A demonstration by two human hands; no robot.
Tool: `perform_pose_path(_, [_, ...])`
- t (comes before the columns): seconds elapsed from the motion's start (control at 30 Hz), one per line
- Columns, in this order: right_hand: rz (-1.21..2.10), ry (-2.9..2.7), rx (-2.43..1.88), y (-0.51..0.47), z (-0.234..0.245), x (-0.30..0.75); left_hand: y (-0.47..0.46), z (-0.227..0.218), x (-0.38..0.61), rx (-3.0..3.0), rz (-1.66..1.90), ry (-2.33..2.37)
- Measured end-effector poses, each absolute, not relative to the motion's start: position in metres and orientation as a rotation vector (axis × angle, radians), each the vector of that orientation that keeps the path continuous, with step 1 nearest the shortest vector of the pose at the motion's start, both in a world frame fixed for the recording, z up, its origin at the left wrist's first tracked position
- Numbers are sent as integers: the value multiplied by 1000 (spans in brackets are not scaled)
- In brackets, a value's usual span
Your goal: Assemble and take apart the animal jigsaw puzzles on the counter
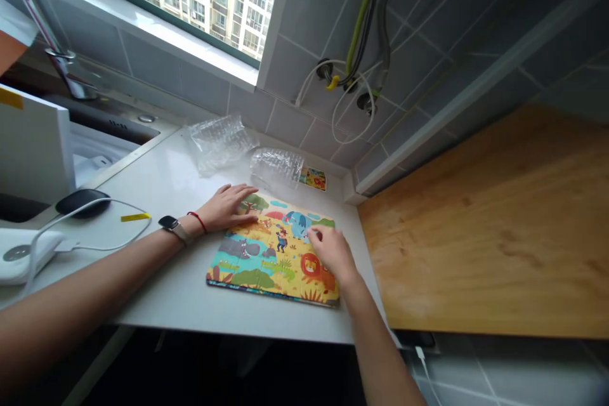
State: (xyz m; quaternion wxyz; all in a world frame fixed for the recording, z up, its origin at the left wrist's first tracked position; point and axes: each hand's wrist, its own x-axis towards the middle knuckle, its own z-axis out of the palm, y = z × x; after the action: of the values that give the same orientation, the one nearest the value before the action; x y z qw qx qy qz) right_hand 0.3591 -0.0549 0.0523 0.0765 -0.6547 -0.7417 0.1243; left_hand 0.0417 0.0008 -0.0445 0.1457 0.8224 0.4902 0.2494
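Note:
A colourful wooden jigsaw puzzle board point(273, 250) with cartoon safari animals lies flat on the white countertop point(162, 187). My left hand point(228, 208) rests flat on the board's far left corner, fingers spread. My right hand point(333, 254) sits on the puzzle's right half, its fingers bunched near the blue elephant. Whether those fingers pinch a piece is hidden. Just beyond the board lie a small puzzle picture card point(313, 178) and a crumpled clear plastic bag point(277, 166). A second clear bag point(219, 143) lies further left.
A steel sink point(114, 117) with a tap point(61, 57) lies to the left, near a white box point(28, 146), a dark oval object point(82, 202) and a white corded charger point(28, 254). A wooden board point(485, 222) stands right. Cables point(361, 32) emerge from the tiled wall.

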Motion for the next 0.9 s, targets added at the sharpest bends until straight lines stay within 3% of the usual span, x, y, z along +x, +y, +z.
perform_pose_path(0.2, [698, -1691, -1473, 5, 18, 316, 1, -42, 40, 2335, 845, 1372])
perform_pose_path(0.33, [560, -1898, -1300, 3, -6, 287, 0, -40, 40, 2286, 1036, 1298])
perform_pose_path(0.67, [490, -2137, -1374, -7, -19, 299, -6, -22, 48, 1959, 1409, 1100])
perform_pose_path(0.9, [701, -2065, -1213, -13, -10, 291, -14, -22, 53, 1583, 1349, 1070])
